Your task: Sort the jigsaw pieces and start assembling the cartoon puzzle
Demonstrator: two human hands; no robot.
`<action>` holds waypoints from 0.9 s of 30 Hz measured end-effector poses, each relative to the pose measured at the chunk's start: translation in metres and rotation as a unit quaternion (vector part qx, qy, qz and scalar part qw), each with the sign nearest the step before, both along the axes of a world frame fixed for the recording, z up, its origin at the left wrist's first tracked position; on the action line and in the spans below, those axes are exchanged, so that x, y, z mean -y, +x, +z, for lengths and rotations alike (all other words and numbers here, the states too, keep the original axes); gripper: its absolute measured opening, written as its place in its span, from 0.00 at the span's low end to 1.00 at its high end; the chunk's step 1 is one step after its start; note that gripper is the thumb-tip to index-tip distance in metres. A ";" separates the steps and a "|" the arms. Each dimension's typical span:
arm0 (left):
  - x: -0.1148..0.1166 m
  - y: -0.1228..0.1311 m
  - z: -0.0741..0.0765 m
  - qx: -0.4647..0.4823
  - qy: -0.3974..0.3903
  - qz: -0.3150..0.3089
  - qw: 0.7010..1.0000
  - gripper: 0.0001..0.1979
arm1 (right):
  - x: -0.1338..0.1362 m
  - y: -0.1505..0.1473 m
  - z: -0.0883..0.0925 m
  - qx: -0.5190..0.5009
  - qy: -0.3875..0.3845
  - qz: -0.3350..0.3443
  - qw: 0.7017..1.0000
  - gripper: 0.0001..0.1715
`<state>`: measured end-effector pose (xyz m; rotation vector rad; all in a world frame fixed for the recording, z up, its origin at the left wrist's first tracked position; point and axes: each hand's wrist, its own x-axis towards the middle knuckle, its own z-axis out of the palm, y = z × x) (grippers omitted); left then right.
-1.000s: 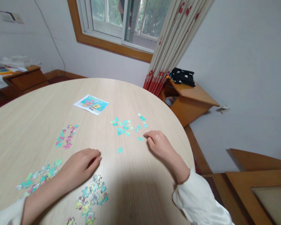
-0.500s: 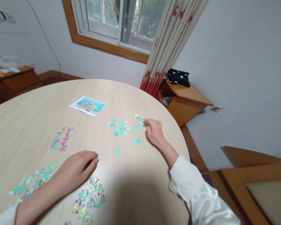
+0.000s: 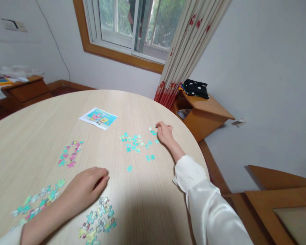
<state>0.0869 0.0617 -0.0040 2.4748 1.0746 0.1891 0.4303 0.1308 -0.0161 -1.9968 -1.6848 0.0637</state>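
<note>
On the table, my right hand (image 3: 165, 133) reaches to the far right group of turquoise puzzle pieces (image 3: 134, 143). Its thumb and fingers are bent in a pinch, with a small pale puzzle piece (image 3: 155, 126) at the tips. My left hand (image 3: 90, 183) rests on the tabletop with fingers loosely curled in; nothing shows in it. Near its wrist lie mixed puzzle pieces (image 3: 102, 219) on one side and a strip of green and turquoise pieces (image 3: 42, 197), partly covered by the forearm, on the other.
A printed cartoon picture (image 3: 99, 118) lies toward the far side of the round table (image 3: 142, 109). Left of centre is a cluster of pink and turquoise pieces (image 3: 71, 154). Beyond the edge stand a wooden cabinet (image 3: 206, 114) with black cloth on top and a wooden chair (image 3: 260, 197).
My right hand has shifted slightly away from me toward the upper pieces, and a pale piece now shows at its fingertips. My left hand stays in place. The view has tilted a little.
</note>
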 end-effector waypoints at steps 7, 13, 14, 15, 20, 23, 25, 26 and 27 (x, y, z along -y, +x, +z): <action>-0.001 -0.003 -0.003 0.026 0.010 0.000 1.000 0.18 | -0.014 -0.024 0.005 -0.004 0.046 0.069 0.997 0.19; 0.000 -0.002 -0.003 0.004 0.001 -0.004 1.000 0.19 | -0.001 -0.018 0.007 0.014 0.001 0.063 0.998 0.18; 0.000 -0.001 -0.002 -0.003 -0.002 -0.003 1.000 0.19 | -0.002 -0.020 0.007 0.008 -0.010 0.078 0.997 0.18; 0.000 -0.001 -0.002 -0.008 -0.005 -0.002 1.000 0.19 | -0.003 -0.022 0.006 0.003 -0.013 0.096 0.995 0.18; 0.001 0.000 -0.002 -0.022 -0.020 -0.002 1.000 0.19 | 0.002 -0.028 0.004 0.002 0.062 0.163 0.985 0.18; 0.001 -0.001 -0.002 -0.027 -0.024 0.000 0.999 0.19 | 0.012 -0.031 0.004 0.002 0.069 0.223 0.972 0.17; 0.001 -0.001 -0.002 -0.024 -0.025 0.001 0.999 0.19 | 0.015 -0.034 0.004 0.005 0.044 0.267 0.963 0.17; 0.001 -0.001 -0.002 -0.022 -0.025 0.002 0.999 0.19 | 0.014 -0.035 0.004 0.010 0.032 0.278 0.960 0.17; 0.001 -0.001 -0.002 -0.020 -0.024 0.001 1.000 0.19 | 0.013 -0.036 0.004 0.018 0.022 0.281 0.959 0.17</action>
